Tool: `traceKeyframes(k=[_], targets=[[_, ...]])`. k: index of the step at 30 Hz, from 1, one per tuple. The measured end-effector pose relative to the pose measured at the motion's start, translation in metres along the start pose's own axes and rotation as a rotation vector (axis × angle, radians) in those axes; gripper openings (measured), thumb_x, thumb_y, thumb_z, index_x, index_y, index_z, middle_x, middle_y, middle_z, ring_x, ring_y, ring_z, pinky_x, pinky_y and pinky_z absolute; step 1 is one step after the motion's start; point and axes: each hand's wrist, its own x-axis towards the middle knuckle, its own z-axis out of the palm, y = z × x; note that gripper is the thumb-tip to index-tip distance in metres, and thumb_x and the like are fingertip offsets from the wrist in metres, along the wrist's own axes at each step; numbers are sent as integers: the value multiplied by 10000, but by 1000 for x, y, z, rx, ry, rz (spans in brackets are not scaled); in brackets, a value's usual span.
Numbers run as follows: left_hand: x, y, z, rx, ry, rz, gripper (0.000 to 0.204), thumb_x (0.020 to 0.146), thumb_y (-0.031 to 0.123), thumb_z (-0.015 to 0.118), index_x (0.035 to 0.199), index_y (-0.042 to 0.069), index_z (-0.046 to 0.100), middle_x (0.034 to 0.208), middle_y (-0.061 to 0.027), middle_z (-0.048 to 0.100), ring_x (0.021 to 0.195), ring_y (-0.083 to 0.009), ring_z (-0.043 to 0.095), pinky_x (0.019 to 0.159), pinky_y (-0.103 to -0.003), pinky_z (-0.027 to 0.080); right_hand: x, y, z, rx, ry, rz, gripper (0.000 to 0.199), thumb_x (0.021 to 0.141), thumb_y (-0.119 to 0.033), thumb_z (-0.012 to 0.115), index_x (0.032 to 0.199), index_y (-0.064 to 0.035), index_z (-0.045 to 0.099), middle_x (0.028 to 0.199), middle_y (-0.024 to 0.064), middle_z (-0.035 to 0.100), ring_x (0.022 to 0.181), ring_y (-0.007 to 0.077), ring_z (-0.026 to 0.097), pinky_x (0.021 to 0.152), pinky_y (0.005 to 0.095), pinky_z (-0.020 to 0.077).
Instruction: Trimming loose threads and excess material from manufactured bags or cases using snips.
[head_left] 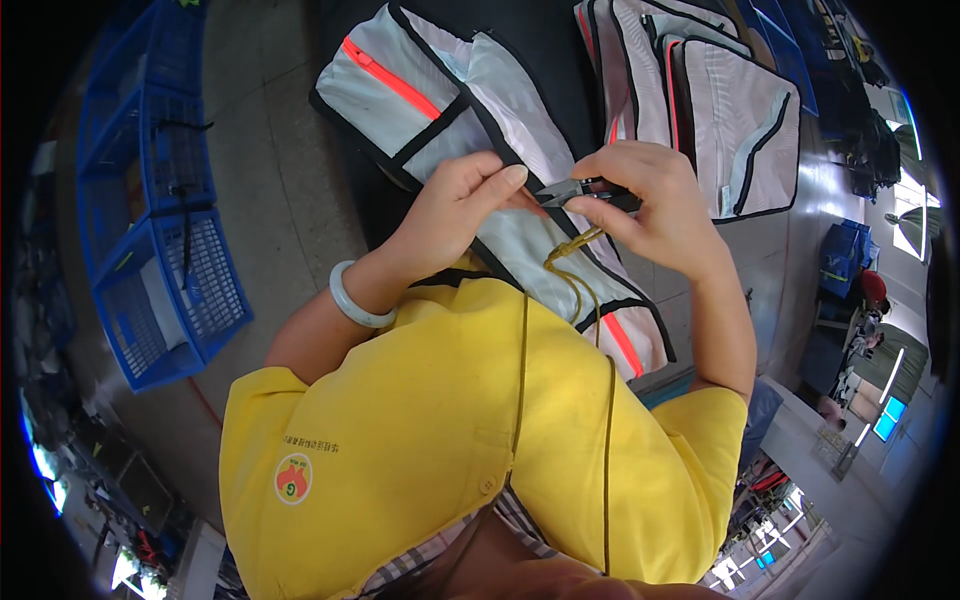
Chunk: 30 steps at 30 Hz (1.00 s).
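Centre frame, the left hand (468, 200) pinches the pale bag (520, 235) at its black trim; just right, the right hand (640, 195) grips snips (562, 192), tips at that trim.

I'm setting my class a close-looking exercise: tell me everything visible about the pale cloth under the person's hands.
The cloth is long, whitish and thin-looking, with black trim along its edges and across it. One bright red zip sits toward its upper-left end, another toward its lower-right. Slightly creased, it lies slantwise, partly over a dark surface. The left hand grips it near the middle; the right hand holds snips, their tips close by, contact unclear. A yellowish cord crosses its lower part.
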Motion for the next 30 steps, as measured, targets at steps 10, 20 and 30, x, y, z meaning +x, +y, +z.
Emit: traceKeyframes(k=[10,20,30], targets=[[-6,4,1,-103,-18,12,278,1004,175,487,1027,-76,603,965,-109,681,928,-164,661,874,-292,498,-9,1,13,257,77,304,134,845,-138,671,889,-29,607,715,16,574,612,137,521,579,258,403],[-65,19,-40,223,153,-166,214,981,158,514,923,-17,623,873,-82,685,838,-131,659,778,-261,512,-59,-30,16,325,-117,556,264,742,-25,733,811,-40,479,661,-36,408,593,62,348,559,217,311],[29,16,-15,69,381,29,273,904,223,660,926,-42,599,782,-65,650,655,-93,609,579,-246,517,-21,7,-2,478,381,571,69,860,-36,644,852,-39,575,676,-84,428,634,14,372,581,196,296]])
